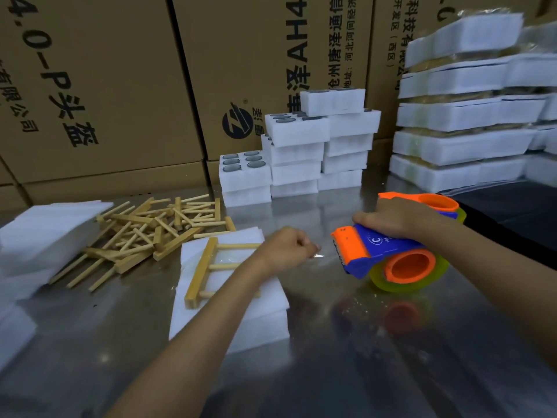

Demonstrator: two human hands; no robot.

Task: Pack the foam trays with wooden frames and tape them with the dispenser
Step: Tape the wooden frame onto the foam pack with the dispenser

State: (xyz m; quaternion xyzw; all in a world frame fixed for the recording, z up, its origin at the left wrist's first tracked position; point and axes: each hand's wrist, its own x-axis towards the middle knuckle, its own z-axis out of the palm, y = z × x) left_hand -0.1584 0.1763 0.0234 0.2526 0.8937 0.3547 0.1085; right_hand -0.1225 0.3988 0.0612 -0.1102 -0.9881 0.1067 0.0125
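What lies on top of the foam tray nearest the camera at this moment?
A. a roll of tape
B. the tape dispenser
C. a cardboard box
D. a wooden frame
D: a wooden frame lies flat on the foam tray, partly crossed by the left hand's forearm, while the tape dispenser sits off to the tray's right under the right hand.

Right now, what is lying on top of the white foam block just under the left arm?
A wooden frame lies flat on the foam block: one thick bar with thin rungs running off it. The left hand and forearm cover the frame's far side, so its other end cannot be seen.
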